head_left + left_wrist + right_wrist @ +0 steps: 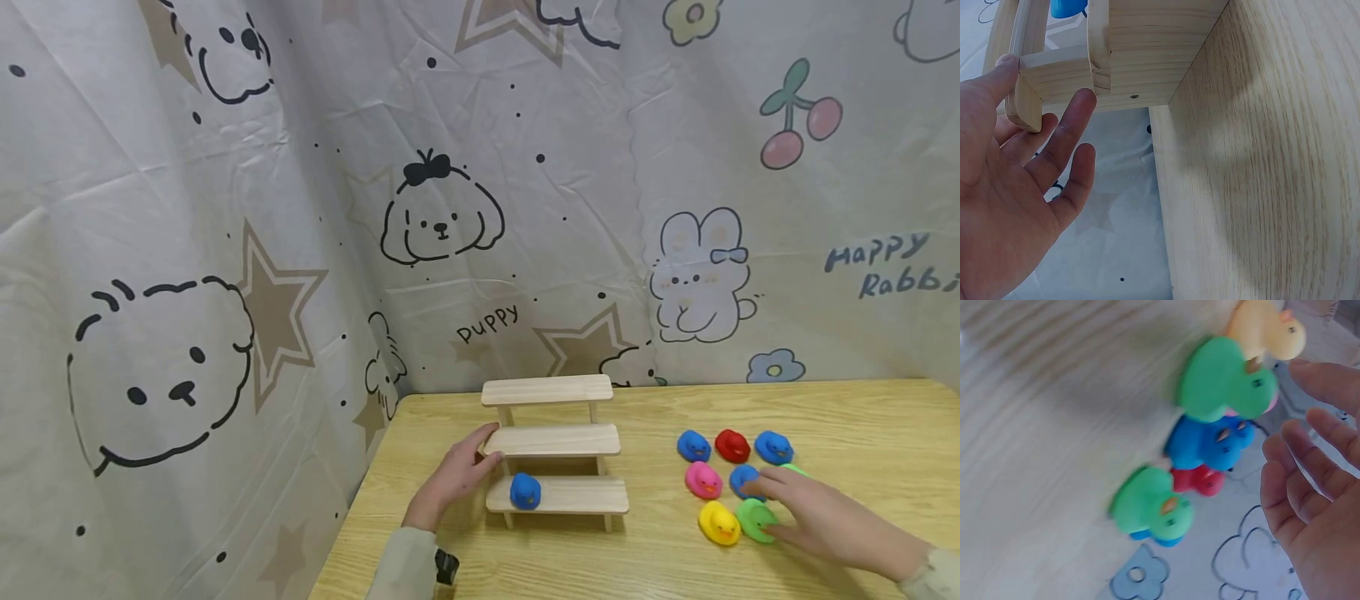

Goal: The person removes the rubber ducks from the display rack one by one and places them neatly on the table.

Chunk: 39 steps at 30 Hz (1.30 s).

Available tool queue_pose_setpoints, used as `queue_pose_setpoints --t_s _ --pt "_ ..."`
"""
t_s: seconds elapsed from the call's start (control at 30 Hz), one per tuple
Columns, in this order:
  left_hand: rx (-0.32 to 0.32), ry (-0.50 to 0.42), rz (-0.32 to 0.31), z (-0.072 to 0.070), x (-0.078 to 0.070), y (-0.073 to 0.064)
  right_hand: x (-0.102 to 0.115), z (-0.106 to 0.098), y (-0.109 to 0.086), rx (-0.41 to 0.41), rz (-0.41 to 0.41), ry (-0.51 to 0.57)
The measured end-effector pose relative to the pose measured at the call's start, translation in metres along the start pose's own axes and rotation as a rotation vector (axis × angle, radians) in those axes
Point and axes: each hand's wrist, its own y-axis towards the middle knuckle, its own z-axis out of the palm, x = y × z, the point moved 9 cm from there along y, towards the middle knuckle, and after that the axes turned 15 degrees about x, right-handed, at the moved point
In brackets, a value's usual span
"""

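A small three-step wooden display shelf (551, 440) stands on the table, with a blue rubber duck (526, 492) on its lowest step. My left hand (459, 472) pinches the left end of the middle step; in the left wrist view the thumb (1005, 70) lies on one side of that board and fingers pass behind it. Over the group of rubber ducks at the right hovers my right hand (821, 515), fingers apart and holding nothing. Nearest to it are a green duck (756, 521) and a blue duck (742, 480), both partly covered by the hand in the head view.
Around them sit a yellow duck (720, 523), a pink duck (703, 480), a red duck (732, 447), two more blue ducks (693, 446) and a second green duck (1150, 503). A printed curtain (570, 250) hangs behind and left of the wooden table (652, 575).
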Motion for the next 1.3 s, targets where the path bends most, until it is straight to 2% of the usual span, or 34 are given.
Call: queue_pose_setpoints --t_s 0.23,0.5,0.63,0.77,0.87,1.1,1.3 --pt "0.001 0.012 0.008 0.000 0.000 0.000 0.031 -0.014 0.021 -0.058 -0.068 -0.035" --pt "0.006 0.012 0.017 -0.001 -0.003 0.000 0.067 -0.025 0.059 -0.020 -0.098 0.012" --pt "0.010 0.008 0.013 -0.001 -0.003 0.000 0.090 -0.027 0.075 -0.071 -0.175 0.006" --pt "0.012 -0.001 0.002 -0.001 -0.001 0.000 0.111 -0.027 0.092 -0.130 -0.261 -0.009" --pt "0.009 -0.001 0.004 0.000 -0.001 0.000 0.123 -0.024 0.105 -0.161 -0.280 -0.023" --pt "0.008 0.003 0.011 0.000 -0.002 0.000 0.141 -0.008 0.138 -0.090 -0.257 0.041" --pt "0.010 0.006 0.007 -0.001 -0.003 0.000 0.154 0.004 0.162 -0.088 -0.265 0.063"
